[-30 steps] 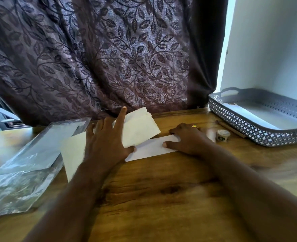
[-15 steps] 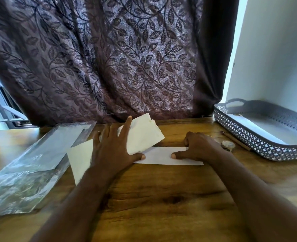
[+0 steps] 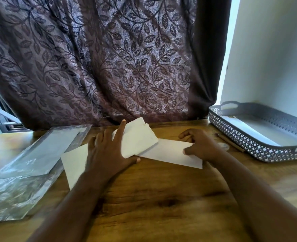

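Note:
A white envelope (image 3: 170, 152) lies flat on the wooden table (image 3: 161, 198). My right hand (image 3: 202, 145) rests on its right end, thumb pressing the near edge and fingers curled over the far edge. A folded white paper (image 3: 139, 138) overlaps the envelope's left end. My left hand (image 3: 109, 151) presses flat on that paper with fingers spread and forefinger stretched out. A second pale sheet (image 3: 74, 163) lies under my left hand and wrist.
A clear plastic sleeve (image 3: 30, 163) lies at the left. A grey perforated tray (image 3: 249, 144) stands at the right, with a pencil (image 3: 229, 142) and a small round tub (image 3: 224, 145) in front of it. A patterned curtain (image 3: 100, 67) hangs behind the table.
The envelope has slid out to the right and turned slightly from under the folded paper, with my right hand moving right along it. My left hand has stayed pressed on the paper.

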The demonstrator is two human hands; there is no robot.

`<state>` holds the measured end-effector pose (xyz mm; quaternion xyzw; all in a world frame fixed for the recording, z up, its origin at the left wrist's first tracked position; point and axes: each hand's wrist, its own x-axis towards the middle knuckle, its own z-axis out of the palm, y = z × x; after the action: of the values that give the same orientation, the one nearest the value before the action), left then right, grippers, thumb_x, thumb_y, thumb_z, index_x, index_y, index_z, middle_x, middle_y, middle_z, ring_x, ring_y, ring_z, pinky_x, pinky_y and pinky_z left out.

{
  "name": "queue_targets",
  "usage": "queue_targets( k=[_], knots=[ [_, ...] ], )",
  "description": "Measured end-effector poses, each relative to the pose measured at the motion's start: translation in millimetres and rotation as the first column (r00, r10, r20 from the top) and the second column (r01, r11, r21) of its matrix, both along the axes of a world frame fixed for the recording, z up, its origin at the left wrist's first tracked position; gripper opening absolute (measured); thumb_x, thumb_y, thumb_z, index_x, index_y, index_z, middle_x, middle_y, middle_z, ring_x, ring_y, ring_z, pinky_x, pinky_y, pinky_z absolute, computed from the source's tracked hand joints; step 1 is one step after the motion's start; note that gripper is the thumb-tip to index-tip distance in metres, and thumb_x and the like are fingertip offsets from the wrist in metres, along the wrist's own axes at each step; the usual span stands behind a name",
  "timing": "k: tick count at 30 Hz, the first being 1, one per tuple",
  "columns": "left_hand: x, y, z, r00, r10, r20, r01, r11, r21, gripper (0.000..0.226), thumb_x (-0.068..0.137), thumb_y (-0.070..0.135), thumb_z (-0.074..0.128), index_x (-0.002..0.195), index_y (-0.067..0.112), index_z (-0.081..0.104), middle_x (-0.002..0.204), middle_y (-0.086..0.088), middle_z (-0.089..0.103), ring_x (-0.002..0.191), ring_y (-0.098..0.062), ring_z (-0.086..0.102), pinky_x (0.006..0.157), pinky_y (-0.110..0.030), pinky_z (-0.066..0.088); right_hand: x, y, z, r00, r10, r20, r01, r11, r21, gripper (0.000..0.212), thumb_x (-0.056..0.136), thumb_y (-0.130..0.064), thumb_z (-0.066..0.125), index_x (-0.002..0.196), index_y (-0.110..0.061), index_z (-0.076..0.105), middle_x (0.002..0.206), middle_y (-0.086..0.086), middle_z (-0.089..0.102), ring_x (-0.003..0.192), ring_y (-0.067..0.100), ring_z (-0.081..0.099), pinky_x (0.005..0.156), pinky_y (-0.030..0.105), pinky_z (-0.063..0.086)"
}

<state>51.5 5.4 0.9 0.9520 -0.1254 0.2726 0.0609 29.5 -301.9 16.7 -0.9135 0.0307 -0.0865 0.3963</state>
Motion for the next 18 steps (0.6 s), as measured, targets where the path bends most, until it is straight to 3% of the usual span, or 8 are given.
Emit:
queue_targets(
  k=[2, 5, 9, 11, 15, 18],
  knots=[
    [-1, 0, 0, 1.0, 0.002, 0.012, -0.001, 1.0, -0.015, 0.134, 0.052, 0.1, 0.045, 0.157, 0.036, -0.007, 0.147, -0.009, 0.038, 0.135, -0.032, 0.037, 0.111, -0.057, 0.031, 0, 1, -1, 0.991, -0.081, 0.104, 0.064, 0.985, 0.161, 0.032, 0.069, -0.006, 0.087, 0.093, -0.021, 0.072, 0.091, 0.0, 0.072, 0.085, 0.019, 0.069, 0.076, 0.044, 0.06],
    [-2, -1, 1, 1.0, 0.002, 0.023, -0.001, 0.999, -0.041, 0.134, 0.053, 0.098, 0.048, 0.157, 0.036, -0.01, 0.149, -0.008, 0.036, 0.137, -0.032, 0.034, 0.113, -0.055, 0.028, -1, 1, -1, 0.956, -0.221, 0.193, 0.115, 0.887, 0.447, 0.02, 0.075, 0.0, 0.083, 0.085, -0.013, 0.07, 0.093, 0.005, 0.072, 0.088, 0.024, 0.069, 0.077, 0.047, 0.06],
    [-2, 0, 3, 0.999, -0.004, 0.05, 0.007, 0.998, -0.062, 0.134, 0.053, 0.098, 0.047, 0.156, 0.036, -0.012, 0.148, -0.006, 0.035, 0.136, -0.029, 0.032, 0.114, -0.054, 0.026, 2, -11, -2, 0.872, -0.35, 0.343, 0.173, 0.875, 0.453, 0.018, 0.082, -0.005, 0.077, 0.092, -0.02, 0.073, 0.098, 0.0, 0.073, 0.095, 0.021, 0.068, 0.089, 0.053, 0.057],
    [-2, 0, 4, 0.998, -0.015, 0.053, 0.019, 0.998, -0.063, 0.134, 0.052, 0.099, 0.045, 0.156, 0.036, -0.013, 0.147, -0.007, 0.036, 0.135, -0.029, 0.033, 0.114, -0.054, 0.026, 0, -14, 3, 0.851, -0.351, 0.391, 0.137, 0.866, 0.48, 0.02, 0.084, -0.007, 0.076, 0.098, -0.021, 0.073, 0.103, -0.001, 0.074, 0.097, 0.019, 0.068, 0.089, 0.049, 0.057],
    [-2, -2, 5, 0.998, -0.033, 0.062, 0.036, 0.998, -0.045, 0.135, 0.051, 0.102, 0.04, 0.157, 0.035, -0.011, 0.147, -0.007, 0.037, 0.133, -0.029, 0.034, 0.114, -0.054, 0.028, -9, -18, 16, 0.829, -0.339, 0.444, 0.05, 0.837, 0.546, 0.02, 0.085, -0.008, 0.076, 0.104, -0.015, 0.074, 0.103, -0.004, 0.073, 0.092, 0.015, 0.067, 0.078, 0.034, 0.055],
    [-3, -2, 5, 0.997, -0.05, 0.053, 0.053, 0.997, -0.049, 0.134, 0.052, 0.102, 0.041, 0.157, 0.035, -0.01, 0.149, -0.007, 0.037, 0.135, -0.03, 0.034, 0.116, -0.056, 0.026, -13, -23, 17, 0.825, -0.34, 0.451, 0.049, 0.838, 0.543, 0.019, 0.085, -0.008, 0.076, 0.102, -0.016, 0.076, 0.099, -0.009, 0.072, 0.089, 0.014, 0.066, 0.074, 0.032, 0.053]
  ],
)
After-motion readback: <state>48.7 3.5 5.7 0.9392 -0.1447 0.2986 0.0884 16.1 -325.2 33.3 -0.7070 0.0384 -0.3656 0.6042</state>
